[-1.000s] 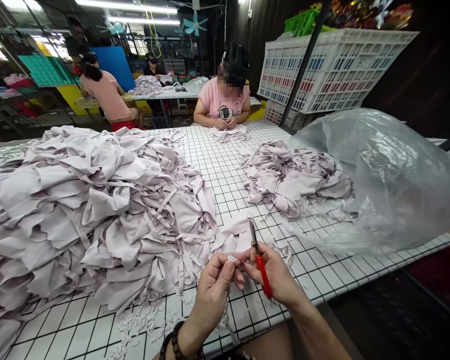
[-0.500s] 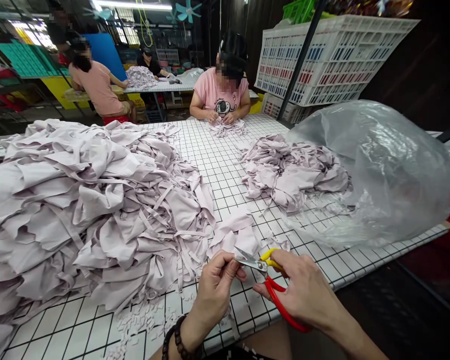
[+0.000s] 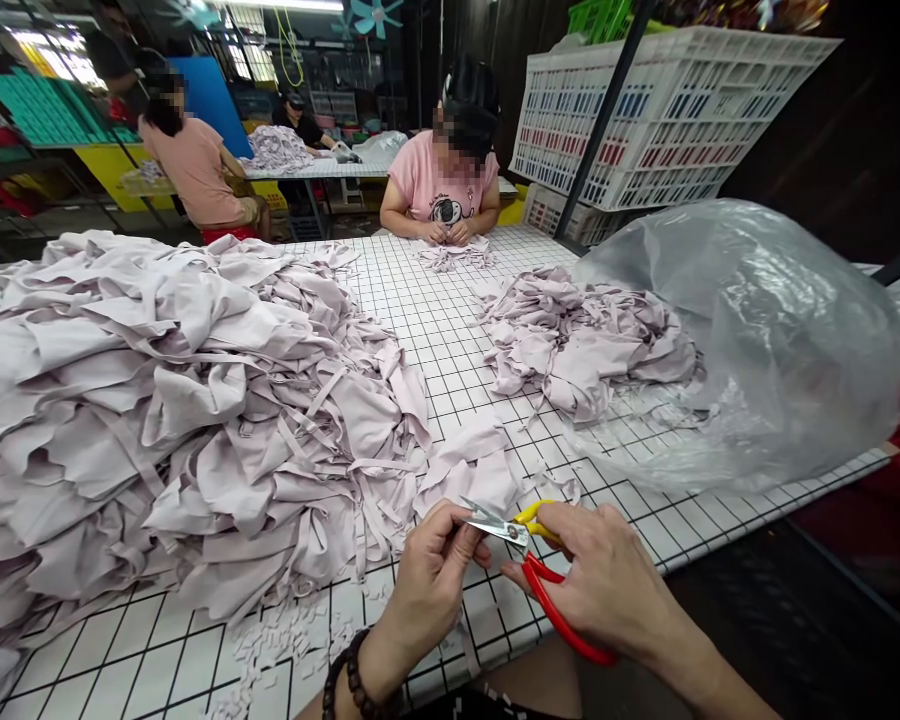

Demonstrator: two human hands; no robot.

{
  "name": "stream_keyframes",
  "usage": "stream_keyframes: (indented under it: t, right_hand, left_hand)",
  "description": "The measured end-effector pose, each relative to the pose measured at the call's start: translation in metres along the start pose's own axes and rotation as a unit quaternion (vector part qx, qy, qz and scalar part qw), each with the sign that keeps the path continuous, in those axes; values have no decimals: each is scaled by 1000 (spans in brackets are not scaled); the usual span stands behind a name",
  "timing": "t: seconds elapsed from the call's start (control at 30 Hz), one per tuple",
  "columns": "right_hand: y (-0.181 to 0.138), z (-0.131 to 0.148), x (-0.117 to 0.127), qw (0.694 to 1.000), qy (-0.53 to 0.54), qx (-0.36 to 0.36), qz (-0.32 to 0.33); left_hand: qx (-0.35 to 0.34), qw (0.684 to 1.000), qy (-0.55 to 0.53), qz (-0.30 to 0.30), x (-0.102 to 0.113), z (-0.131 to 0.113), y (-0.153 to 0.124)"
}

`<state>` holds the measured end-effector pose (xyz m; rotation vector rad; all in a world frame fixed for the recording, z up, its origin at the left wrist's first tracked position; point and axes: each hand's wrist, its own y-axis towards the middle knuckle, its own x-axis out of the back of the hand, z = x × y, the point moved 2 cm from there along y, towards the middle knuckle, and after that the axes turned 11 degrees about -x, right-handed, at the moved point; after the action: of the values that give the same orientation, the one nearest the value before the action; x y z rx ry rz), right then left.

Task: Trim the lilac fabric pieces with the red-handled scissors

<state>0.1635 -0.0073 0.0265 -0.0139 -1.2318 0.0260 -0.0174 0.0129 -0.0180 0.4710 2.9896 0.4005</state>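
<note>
In the head view the right hand [image 3: 607,585] grips red-handled scissors [image 3: 529,560], blades at a small, soft, limp fabric piece [image 3: 461,512] pinched in the left hand [image 3: 427,585], likely best held by its edge.

No text or label is legible; the pink shirt's [image 3: 441,190] print seems merely pictorial.

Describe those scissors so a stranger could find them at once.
Start at the gridded table with its big pale fabric heap. At its near edge, the right hand holds small scissors. Their red and yellow handles are the only bright colour among the cloth.
</note>
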Motion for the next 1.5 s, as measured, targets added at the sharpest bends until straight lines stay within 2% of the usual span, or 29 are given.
stream_keyframes:
  t: [0.33,0.47,0.57,0.63,0.7,0.77,0.93,1.13,1.23,1.33,1.43,1.47,1.5]
  right_hand:
    - [-1,-4,-7,1000,-5,9,-19]
    - [-1,-9,-9,1000,4,-15,-3]
    - [3,-28,-6,990,99,-64,72]
    - [10,-49,-2,967,198,-110,114]
    - [19,-69,0,947,262,-155,105]
    - [29,-84,-1,939,284,-179,77]
    - [54,-81,-18,928,339,-123,89]
    - [75,-64,-36,972,194,-72,112]
    - [75,-64,-38,974,177,-59,125]
    - [70,-67,-37,976,168,-51,130]
    - [62,-67,-33,973,176,-72,130]
    - [58,-65,-30,967,201,-85,131]
    - [53,-61,-27,956,241,-97,135]
  left_hand:
    - [27,1000,-12,7,-2,-4,0]
    - [34,999,-25,2,0,-2,-2]
    - [41,999,-35,-5,3,2,-3]
    - [49,998,-43,-11,5,4,-4]
    - [57,997,-55,-19,7,6,-5]
    - [62,996,-63,-21,8,7,-6]
    - [73,995,-63,-30,18,3,-8]
    - [63,993,-54,-90,46,-2,-5]
    - [67,994,-15,-90,59,-3,1]
    - [82,982,144,-87,68,-11,6]
    - [40,914,352,-197,66,-32,-1]
    - [30,907,360,-218,59,-38,-6]
    - [37,923,326,-202,48,-41,-10]
